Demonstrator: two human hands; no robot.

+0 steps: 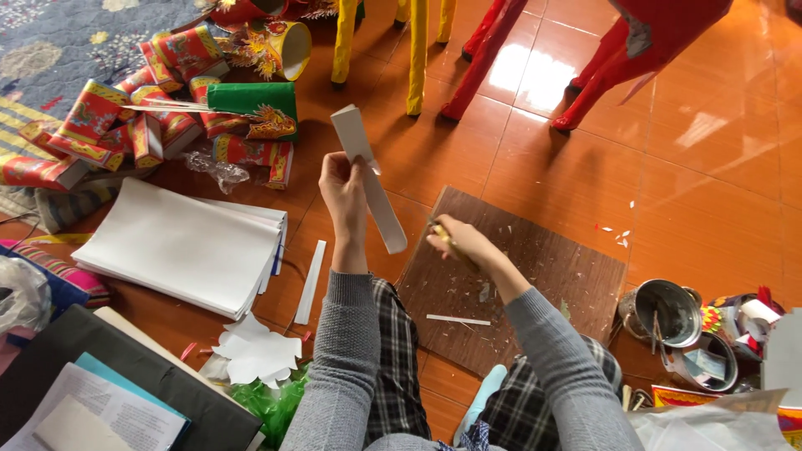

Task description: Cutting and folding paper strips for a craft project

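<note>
Sitting on the floor, seen from above; grey sleeves, plaid trousers. Left hand [343,194] raised, wrist bent, fingers pinched on a folded white card strip [368,177]. Right hand [458,241] lower and to the right, fingers curled shut around a thin yellowish tool [444,236]; its kind is too small to tell. Tool tip sits near the strip's lower end; contact unclear.

Strip: long, narrow, creased lengthwise so two faces show, plain white. Held tilted in the air, top end leaning away toward the upper left, bottom end above the edge of a dark wooden board [535,284].

Board lies flat on the orange tiled floor [710,167], scattered with paper scraps and one thin white sliver [458,320]. Another loose white strip [311,282] lies on the tiles left of the left forearm, beside a stack of white sheets [180,246]. White cut-out scraps [255,355] sit near the left elbow. Heap of red, yellow and green patterned paper boxes [150,117] at upper left. Red and yellow paper-covered legs [468,50] stand along the top. Metal tins [672,313] at right, just off the board. Glare from window light on tiles.
</note>
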